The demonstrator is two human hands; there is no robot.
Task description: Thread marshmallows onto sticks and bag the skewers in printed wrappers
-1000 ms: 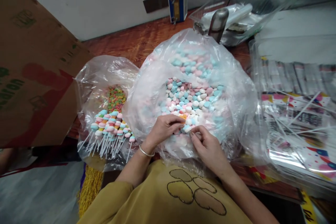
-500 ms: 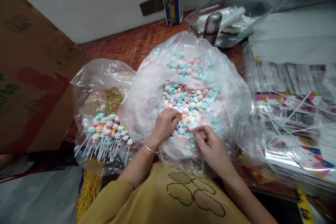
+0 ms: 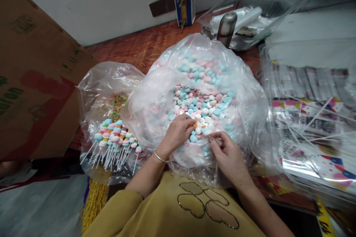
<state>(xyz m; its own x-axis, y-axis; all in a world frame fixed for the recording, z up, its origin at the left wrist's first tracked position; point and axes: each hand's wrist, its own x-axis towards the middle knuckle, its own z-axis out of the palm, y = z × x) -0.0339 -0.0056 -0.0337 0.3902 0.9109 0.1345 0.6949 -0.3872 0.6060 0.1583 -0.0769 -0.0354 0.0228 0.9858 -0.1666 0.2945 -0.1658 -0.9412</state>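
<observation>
Pink, blue and white marshmallows (image 3: pixel 204 111) fill a large clear plastic bag (image 3: pixel 155 92), opened in front of me. My left hand (image 3: pixel 179 133), with a bangle on the wrist, is over the bag's near left part. Its thumb and fingers are pinched at a small orange gummy candy (image 3: pixel 195 125). My right hand (image 3: pixel 226 153) is closed at the near right of the marshmallows, thumb against index finger. A blue-and-white marshmallow (image 3: pixel 207 132) lies right at its fingertips; what the pinch holds is hidden. A second orange bit (image 3: pixel 204 126) shows between the hands.
At left, marshmallow skewers (image 3: pixel 114 137) on white sticks lie on a smaller bag with colourful gummies (image 3: pixel 119 105). A cardboard box (image 3: pixel 41 81) stands beyond. To the right is a clear tray (image 3: pixel 263 66) with printed wrappers and sticks. A steel bottle (image 3: pixel 226 27) and blue device (image 3: pixel 185 5) stand behind.
The view has shifted slightly. My right hand has drawn a little to the right, away from the pieces between the hands. The left hand keeps its pinch.
</observation>
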